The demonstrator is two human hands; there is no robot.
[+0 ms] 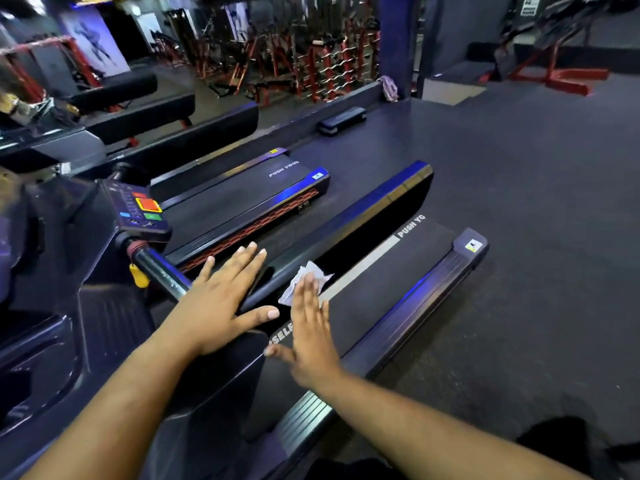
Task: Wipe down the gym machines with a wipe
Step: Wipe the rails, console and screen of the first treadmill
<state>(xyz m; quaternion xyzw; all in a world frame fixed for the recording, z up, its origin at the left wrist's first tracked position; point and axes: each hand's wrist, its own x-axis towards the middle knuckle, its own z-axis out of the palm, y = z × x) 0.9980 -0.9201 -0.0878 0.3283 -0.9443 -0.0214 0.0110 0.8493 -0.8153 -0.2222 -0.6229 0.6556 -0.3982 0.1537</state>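
- Seen from a head camera, looking down over a row of treadmills in a dim gym.
- Left hand laid flat, fingers straight and spread, on the dark handrail of the near treadmill; nothing held in its grip.
- Right hand also flat, fingers straight and together, pressed against the white wipe at the handrail's inner face; wipe pinned under the fingertips, not clenched.
- Wipe crumpled, partly poking out beyond the fingers, above the running belt.
- Console with coloured buttons off to the left, well apart from the wipe.
- Judged best done with even palm pressure, long strokes along the rail, and the left hand kept as a brace.
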